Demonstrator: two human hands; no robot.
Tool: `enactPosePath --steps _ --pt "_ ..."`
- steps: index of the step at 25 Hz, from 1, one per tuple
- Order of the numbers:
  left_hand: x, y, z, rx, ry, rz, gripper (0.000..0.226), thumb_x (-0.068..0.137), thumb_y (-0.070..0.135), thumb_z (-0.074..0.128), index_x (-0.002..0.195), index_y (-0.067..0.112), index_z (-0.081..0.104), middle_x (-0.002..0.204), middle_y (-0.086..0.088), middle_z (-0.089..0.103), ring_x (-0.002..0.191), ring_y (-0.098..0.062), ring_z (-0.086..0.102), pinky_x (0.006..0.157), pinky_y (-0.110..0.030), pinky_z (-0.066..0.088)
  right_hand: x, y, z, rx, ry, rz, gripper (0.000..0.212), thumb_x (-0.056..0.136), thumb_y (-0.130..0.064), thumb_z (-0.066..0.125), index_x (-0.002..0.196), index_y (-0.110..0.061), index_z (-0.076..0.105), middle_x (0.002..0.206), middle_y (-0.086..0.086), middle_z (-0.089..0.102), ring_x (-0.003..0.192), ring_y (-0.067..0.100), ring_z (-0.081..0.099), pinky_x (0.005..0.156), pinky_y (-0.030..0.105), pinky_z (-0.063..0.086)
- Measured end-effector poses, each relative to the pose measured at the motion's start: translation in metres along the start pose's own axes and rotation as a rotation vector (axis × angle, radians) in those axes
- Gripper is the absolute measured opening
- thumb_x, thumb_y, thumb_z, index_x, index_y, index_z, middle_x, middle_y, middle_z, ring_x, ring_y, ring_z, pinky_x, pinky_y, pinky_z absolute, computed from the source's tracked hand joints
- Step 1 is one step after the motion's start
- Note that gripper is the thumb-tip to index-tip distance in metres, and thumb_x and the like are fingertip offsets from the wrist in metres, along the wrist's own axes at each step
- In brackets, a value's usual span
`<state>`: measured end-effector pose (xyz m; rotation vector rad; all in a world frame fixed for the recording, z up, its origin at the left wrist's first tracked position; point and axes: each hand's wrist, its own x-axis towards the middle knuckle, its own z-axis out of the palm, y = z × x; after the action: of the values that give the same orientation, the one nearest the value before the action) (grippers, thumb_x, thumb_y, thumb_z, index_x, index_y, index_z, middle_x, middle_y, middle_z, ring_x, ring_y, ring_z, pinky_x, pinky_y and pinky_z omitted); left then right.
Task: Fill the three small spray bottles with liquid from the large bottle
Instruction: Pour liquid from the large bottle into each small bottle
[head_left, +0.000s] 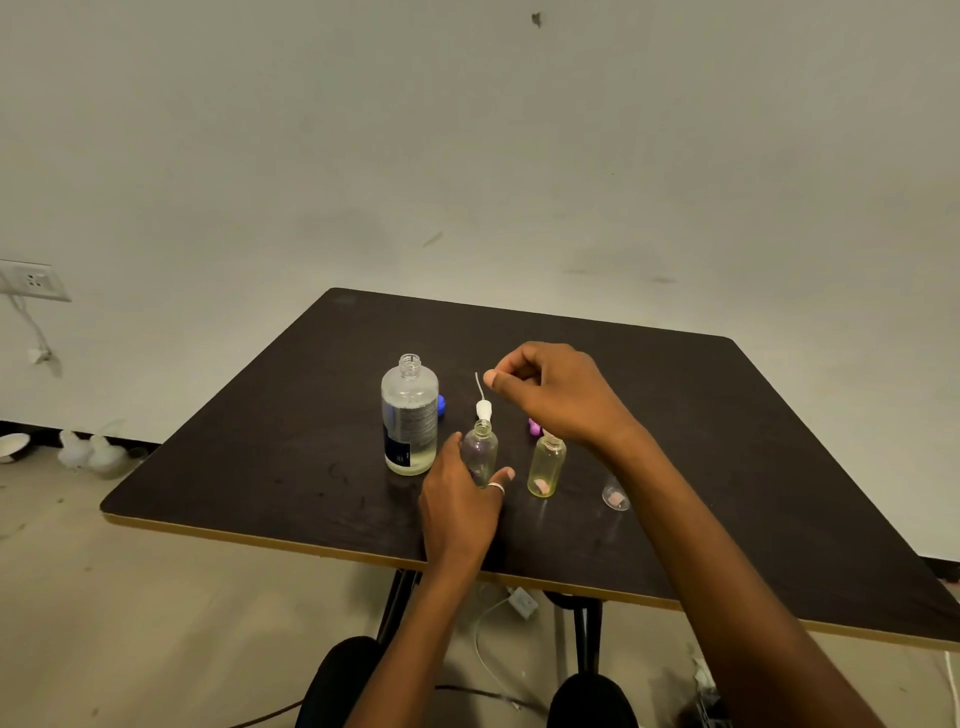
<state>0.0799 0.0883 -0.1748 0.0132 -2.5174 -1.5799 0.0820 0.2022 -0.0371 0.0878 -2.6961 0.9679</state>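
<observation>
Asker: Fingers (454, 448) of the left hand (457, 499) are curled round the small spray bottle (480, 452), thumb on the near side. The bottle is upright on the counter (260, 457) with its neck bare. The right hand (561, 395) hovers just above and behind it, thumb and forefinger pressed together right by the tip of the dip tube on the white pump head (484, 409). Any tips for this bit?

Reply: Honestly can't tell from that angle if the pinch actually has the tube or if the pump's just lying behind the bottle. Either way, I'd park the pump well apart from the neck so it doesn't roll into your pour. Keep that left grip low on the body like you have it, which leaves the mouth free. The large bottle (410, 415) is open and just beside your left hand, blue cap (441, 407) behind it, so it's an easy reach. With a neck that narrow I'd tip slowly. Watch your right wrist too, since the second small bottle (546, 465) stands right under it and looks easy to knock. The small clear container (615, 498) further right might be the third bottle, but I can't say.
</observation>
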Motion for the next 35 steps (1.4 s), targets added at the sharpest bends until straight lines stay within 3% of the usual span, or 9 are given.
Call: enactPosePath --steps 3,6,11,15,19,23,26,32,35 --pt "-0.006 0.000 -0.003 -0.014 -0.006 0.030 0.070 0.075 0.037 0.084 0.135 0.020 0.052 0.126 0.004 0.065 0.104 -0.004 0.058 0.087 -0.019 0.042 0.009 -0.006 0.028 -0.015 -0.053 -0.006 0.039 0.084 -0.044 0.069 0.113 -0.019 0.062 0.104 -0.007 0.066 0.091 0.004 0.062 0.080 0.022 0.053" --pt "-0.008 -0.003 -0.004 -0.044 -0.015 0.046 0.057 0.075 0.033 0.083 0.124 0.023 0.057 0.120 0.006 0.067 0.103 -0.007 0.061 0.085 -0.022 0.045 0.020 -0.015 0.059 -0.077 -0.151 -0.005 0.068 0.078 -0.046 0.075 0.130 -0.013 0.048 0.125 0.002 0.060 0.109 0.015 0.058 0.088 0.026 0.050" --pt "-0.005 -0.008 -0.005 -0.003 -0.034 0.042 0.035 0.080 0.015 0.071 0.114 0.014 0.061 0.107 -0.002 0.070 0.098 -0.019 0.067 0.079 -0.024 0.051 0.034 -0.026 0.096 -0.068 -0.165 0.039 0.083 0.067 -0.049 0.083 0.127 -0.012 0.040 0.121 0.004 0.056 0.104 0.019 0.056 0.083 0.031 0.051" --pt "-0.003 -0.015 -0.002 0.082 -0.038 0.110 0.021 0.090 0.020 0.066 0.109 0.013 0.064 0.101 0.001 0.068 0.078 -0.001 0.053 0.064 -0.001 0.037 0.035 -0.028 0.116 0.007 -0.079 0.133 0.080 0.064 -0.042 0.087 0.121 -0.011 0.039 0.115 0.006 0.058 0.102 0.023 0.059 0.080 0.035 0.053" --pt "-0.003 -0.015 -0.005 0.064 -0.041 0.124 0.020 0.092 0.022 0.066 0.110 0.013 0.065 0.101 0.003 0.066 0.078 0.001 0.047 0.064 0.001 0.035 0.034 -0.028 0.120 0.065 -0.011 0.166 0.074 0.064 -0.038 0.086 0.118 -0.013 0.041 0.112 0.005 0.059 0.099 0.023 0.060 0.082 0.038 0.054" --pt "-0.001 -0.014 -0.004 -0.028 -0.030 0.079 0.041 0.083 0.018 0.073 0.121 0.015 0.059 0.113 0.003 0.066 0.103 -0.012 0.064 0.083 -0.015 0.048 0.034 -0.039 0.099 0.151 0.049 0.128 0.068 0.063 -0.039 0.086 0.113 -0.017 0.045 0.105 -0.001 0.058 0.095 0.018 0.059 0.079 0.034 0.054" --pt "0.002 -0.016 -0.001 -0.066 -0.042 0.022 0.072 0.076 0.035 0.082 0.138 0.020 0.049 0.132 0.004 0.061 0.123 -0.013 0.057 0.103 -0.036 0.049 0.033 -0.053 0.059 0.233 0.136 0.068 0.066 0.059 -0.042 0.087 0.111 -0.022 0.050 0.103 -0.008 0.062 0.092 0.012 0.061 0.080 0.031 0.055" --pt "0.015 -0.013 -0.001 -0.090 -0.050 -0.018 0.086 0.072 0.037 0.086 0.145 0.020 0.044 0.142 0.001 0.055 0.130 -0.015 0.052 0.107 -0.032 0.045 0.006 -0.056 -0.025 0.444 0.247 -0.004 0.065 0.057 -0.034 0.089 0.113 -0.033 0.058 0.103 -0.012 0.067 0.092 0.003 0.066 0.080 0.030 0.057" --pt "0.019 -0.012 -0.006 -0.096 -0.098 0.027 0.078 0.075 0.034 0.085 0.142 0.021 0.047 0.136 0.002 0.060 0.119 -0.007 0.055 0.096 -0.021 0.043 -0.023 -0.044 -0.047 0.454 0.261 -0.007 0.062 0.063 -0.027 0.088 0.116 -0.031 0.059 0.104 -0.012 0.067 0.091 -0.001 0.065 0.073 0.019 0.055"
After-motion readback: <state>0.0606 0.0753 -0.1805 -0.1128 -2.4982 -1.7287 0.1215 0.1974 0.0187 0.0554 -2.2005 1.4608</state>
